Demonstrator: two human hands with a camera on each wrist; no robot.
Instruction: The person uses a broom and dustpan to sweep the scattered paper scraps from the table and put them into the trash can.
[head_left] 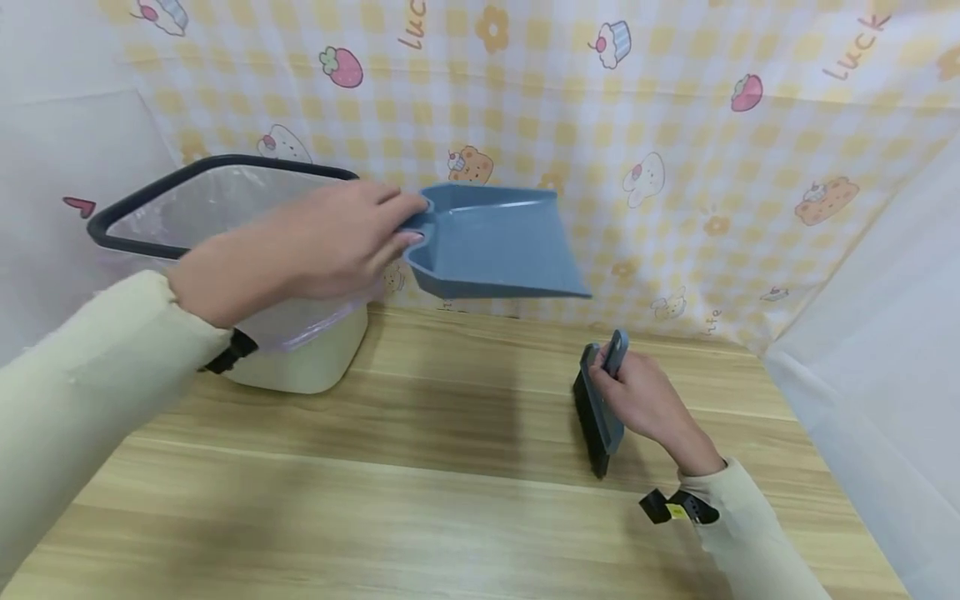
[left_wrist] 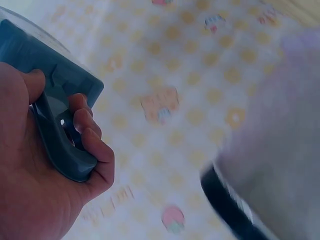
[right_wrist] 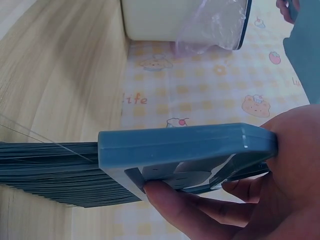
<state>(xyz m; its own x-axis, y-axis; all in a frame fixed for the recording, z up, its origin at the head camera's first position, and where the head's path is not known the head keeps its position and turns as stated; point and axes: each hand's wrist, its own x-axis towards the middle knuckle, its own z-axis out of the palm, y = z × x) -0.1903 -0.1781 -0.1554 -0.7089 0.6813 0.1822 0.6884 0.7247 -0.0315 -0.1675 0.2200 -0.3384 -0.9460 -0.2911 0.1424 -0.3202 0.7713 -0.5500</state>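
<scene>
My left hand (head_left: 341, 237) grips the short handle of a blue-grey dustpan (head_left: 498, 237) and holds it up in the air, beside the bin's rim. No debris shows on the pan in the head view. In the left wrist view the fingers wrap round the dustpan handle (left_wrist: 62, 135). My right hand (head_left: 645, 396) holds a small hand brush (head_left: 600, 400) by its handle, low over the wooden table at the right. Its dark bristles (right_wrist: 65, 172) point to the left in the right wrist view. Whether they touch the table I cannot tell.
A cream bin (head_left: 330, 358) with a black rim (head_left: 225, 158) and a translucent liner bag (head_left: 315, 329) stands at the left. Behind the wooden table (head_left: 420, 517) hangs a yellow checked cloth (head_left: 525, 108). White sheeting (head_left: 885, 333) borders the right side.
</scene>
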